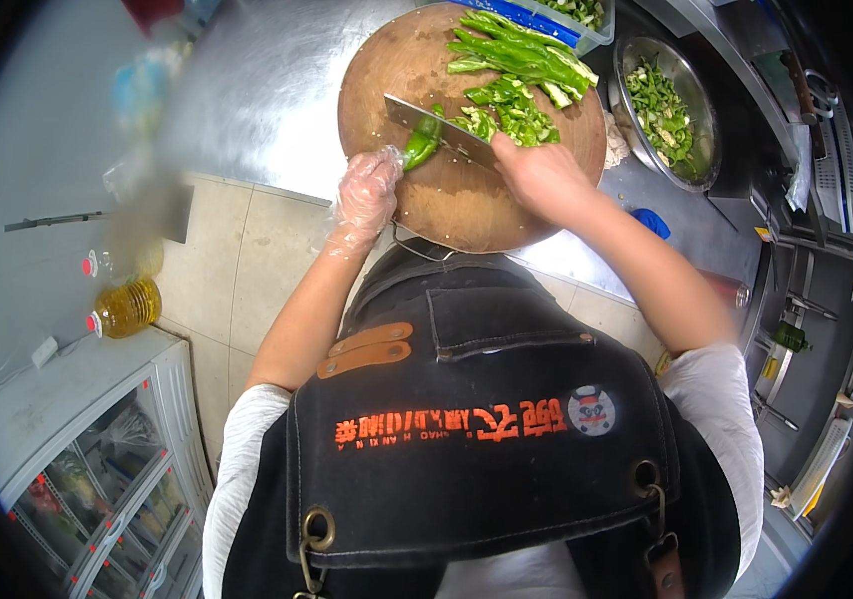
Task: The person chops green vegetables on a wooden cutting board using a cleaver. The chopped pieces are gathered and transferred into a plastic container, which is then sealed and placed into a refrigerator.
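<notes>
My left hand (368, 187), in a clear plastic glove, grips the end of a green chili pepper (421, 144) over a round wooden chopping block (471, 202). A cleaver (445, 133) is in my right hand (546, 176), which is bare. Its blade stands right beside the pepper and covers part of the block. Just beyond the blade lies a pile of chopped green pepper (520, 112). Farther up the block, several long split green peppers (523, 56) rest side by side.
A steel bowl of cut peppers (662, 112) stands right of the block. Behind it is a clear plastic container (597, 30) with more pieces. A blue cloth-like item (651, 223) lies on the steel counter (261, 82). Oil bottles (127, 307) stand at left above a glass-door refrigerator (97, 464).
</notes>
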A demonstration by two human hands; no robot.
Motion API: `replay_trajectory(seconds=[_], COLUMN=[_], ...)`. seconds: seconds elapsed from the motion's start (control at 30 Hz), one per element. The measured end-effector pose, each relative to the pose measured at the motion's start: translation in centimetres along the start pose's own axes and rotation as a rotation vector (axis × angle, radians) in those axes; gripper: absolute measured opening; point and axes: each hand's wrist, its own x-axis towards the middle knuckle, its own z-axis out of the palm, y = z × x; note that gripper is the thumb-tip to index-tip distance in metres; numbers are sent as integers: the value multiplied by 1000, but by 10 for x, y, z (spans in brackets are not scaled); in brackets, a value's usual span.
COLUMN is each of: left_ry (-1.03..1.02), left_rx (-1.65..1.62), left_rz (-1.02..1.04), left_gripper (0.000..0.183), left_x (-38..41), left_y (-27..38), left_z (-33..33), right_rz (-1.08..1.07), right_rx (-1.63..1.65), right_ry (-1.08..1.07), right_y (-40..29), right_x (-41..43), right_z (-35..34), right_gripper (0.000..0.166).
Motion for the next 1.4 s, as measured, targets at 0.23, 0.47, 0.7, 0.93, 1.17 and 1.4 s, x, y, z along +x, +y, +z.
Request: replay_trajectory(seconds=[0.23,0.47,0.7,0.93,1.17,1.4], left_ry=[30,69,61,106,130,70], left_rx=[-26,-57,-77,-12,-87,-46], left_rz=[26,3,42,19,63,28], left_gripper=[20,21,19,17,19,16], left_x=[3,-3,-1,-6,-12,-13], left_y=[-1,-5,-6,-5,-6,0], left_z=[-5,-3,-3,-10,-9,-21], right_rz=[26,59,19,9,46,20], right_rx=[81,29,64,73,138,97], right_ry=[11,-5,-13,4,27,-15], right_y=[7,-12,-4,-15,-11,-33], right_x=[9,-16,-6,-19,-20,-25], right_z=[-4,-40,5,-12,10,-14], right_gripper=[17,17,20,22,19,21])
